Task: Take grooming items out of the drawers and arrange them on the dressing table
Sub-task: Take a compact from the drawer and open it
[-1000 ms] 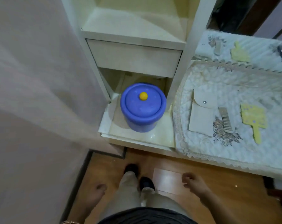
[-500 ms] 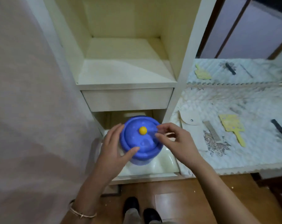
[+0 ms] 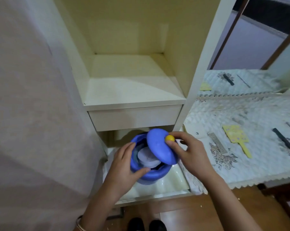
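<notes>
A round blue container (image 3: pixel 149 175) stands in the open lower drawer (image 3: pixel 171 184). My left hand (image 3: pixel 124 165) grips its left rim. My right hand (image 3: pixel 189 151) pinches the yellow knob (image 3: pixel 169 138) of the blue lid (image 3: pixel 157 147), which is tilted up off the container. Inside shows a pale round item (image 3: pixel 147 158). On the dressing table (image 3: pixel 257 164) to the right lie a grey comb (image 3: pixel 217 143), a yellow hand mirror (image 3: pixel 235 135), a black comb (image 3: pixel 283 141) and a beige pouch (image 3: pixel 197 134).
A shut drawer (image 3: pixel 134 117) sits above the open one, under an open shelf (image 3: pixel 131 90). A pink wall (image 3: pixel 32 114) is close on the left. A mirror (image 3: pixel 250 47) stands behind the table. Wooden floor and my shoes (image 3: pixel 146 225) are below.
Both hands came up from my sides to the blue container. The left hand took its rim, and the right hand pinched the knob and tilted the lid up.
</notes>
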Tool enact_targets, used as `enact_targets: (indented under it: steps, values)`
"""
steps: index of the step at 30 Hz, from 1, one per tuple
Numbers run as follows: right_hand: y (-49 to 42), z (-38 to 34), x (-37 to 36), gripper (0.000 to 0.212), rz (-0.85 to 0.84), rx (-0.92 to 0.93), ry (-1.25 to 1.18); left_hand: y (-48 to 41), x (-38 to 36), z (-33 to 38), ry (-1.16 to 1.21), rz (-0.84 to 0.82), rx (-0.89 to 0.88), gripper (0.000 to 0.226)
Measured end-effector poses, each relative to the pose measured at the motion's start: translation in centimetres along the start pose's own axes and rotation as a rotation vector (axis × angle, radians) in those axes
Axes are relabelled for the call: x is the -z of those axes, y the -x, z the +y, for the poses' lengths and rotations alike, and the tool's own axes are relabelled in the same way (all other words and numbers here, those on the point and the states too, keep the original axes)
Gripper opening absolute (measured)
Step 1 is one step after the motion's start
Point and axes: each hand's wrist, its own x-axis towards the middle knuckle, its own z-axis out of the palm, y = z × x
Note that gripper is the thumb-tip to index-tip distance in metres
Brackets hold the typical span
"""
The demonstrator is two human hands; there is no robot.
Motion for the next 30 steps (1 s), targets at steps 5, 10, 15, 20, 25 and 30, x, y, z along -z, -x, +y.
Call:
enact_targets:
  steps: [5, 10, 15, 20, 25, 30]
  values:
    - [0.3, 0.7, 2.9, 0.022, 0.026, -0.111, -0.125, -3.4, -0.2, 2.3, -0.403, -0.276, -0.082, 0.059]
    - [0.7, 1.3, 3.5, 0.020, 0.023, -0.135, -0.184, -6.3, -2.0, 3.3, -0.584, -0.542, 0.061, 0.062]
    - [1.1, 2.3, 3.6, 0.021, -0.015, -0.147, -0.186, -7.5, -2.8, 2.9, -0.580, -0.625, 0.108, 0.056]
    - [1.5, 2.8, 3.4, 0.019, 0.011, -0.126, -0.239, -6.0, -1.3, 3.6, -0.551, -0.400, 0.085, 0.067]
    - [1.1, 2.3, 1.4, 0.021, 0.023, -0.067, -0.232, -1.9, 2.0, 3.5, -0.334, -0.077, 0.136, 0.094]
    - [0.2, 1.6, -2.4, 0.027, -0.095, 0.130, -0.010, 1.6, 2.1, 1.5, -0.101, 0.155, 0.233, 0.088]
